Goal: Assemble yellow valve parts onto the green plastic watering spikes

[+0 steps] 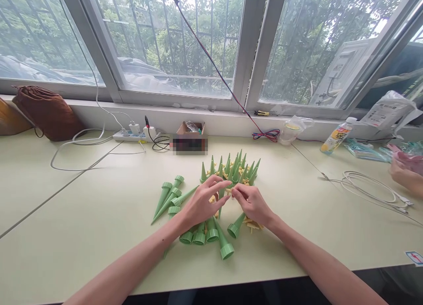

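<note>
My left hand (206, 197) is closed around a green plastic cone spike (220, 208) with its tip pointing down; the fingers partly cover it. My right hand (253, 201) pinches a small yellow plastic piece (228, 190) against the upper part of that spike. Just beyond the hands, several green spikes (236, 170) stand tip up among more small yellow pieces. Other green spikes (165, 192) lie to the left, and one loose spike (225, 247) lies nearest me. Under my right wrist is a small pile of yellow pieces (253, 225).
A power strip (132, 135) and a small cardboard box (191, 128) sit along the window wall. At right are a bottle (339, 135), a coiled white cable (373, 188) and another person's hand (406, 177). A brown bag (48, 113) stands at far left.
</note>
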Demonstrator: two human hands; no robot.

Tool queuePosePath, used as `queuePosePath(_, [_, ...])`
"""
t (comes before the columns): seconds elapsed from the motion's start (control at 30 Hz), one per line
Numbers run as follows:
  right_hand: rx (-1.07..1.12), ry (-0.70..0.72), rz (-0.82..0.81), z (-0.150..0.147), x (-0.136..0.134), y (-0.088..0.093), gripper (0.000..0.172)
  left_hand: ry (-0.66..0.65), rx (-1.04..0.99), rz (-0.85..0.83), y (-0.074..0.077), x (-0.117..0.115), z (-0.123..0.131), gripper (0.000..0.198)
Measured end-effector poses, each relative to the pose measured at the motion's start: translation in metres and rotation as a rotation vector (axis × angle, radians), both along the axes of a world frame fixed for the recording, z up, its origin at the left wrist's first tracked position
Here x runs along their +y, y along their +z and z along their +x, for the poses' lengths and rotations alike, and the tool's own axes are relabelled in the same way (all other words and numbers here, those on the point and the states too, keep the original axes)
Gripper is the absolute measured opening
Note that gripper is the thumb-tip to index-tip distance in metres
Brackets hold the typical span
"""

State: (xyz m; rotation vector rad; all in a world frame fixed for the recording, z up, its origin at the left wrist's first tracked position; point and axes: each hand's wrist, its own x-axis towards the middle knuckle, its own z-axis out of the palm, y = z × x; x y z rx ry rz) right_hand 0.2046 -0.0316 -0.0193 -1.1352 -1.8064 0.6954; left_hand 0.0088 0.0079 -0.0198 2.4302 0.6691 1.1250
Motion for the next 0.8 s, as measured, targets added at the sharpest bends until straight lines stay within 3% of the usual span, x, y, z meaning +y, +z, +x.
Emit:
queuePosePath(0.27, [-0.023,0.057,0.008,0.0008,-0.0011,0.0020,0.033,0.024,0.047,0.075,0.0005,-0.0006,0.0005,0.020])
queuePosePath(0.8, [-0.072,0.020,0.065,0.0001,0.0019,-0.0052,0.040,0.052,0.067,0.080,0.0013,-0.0025,0.0007,0.016])
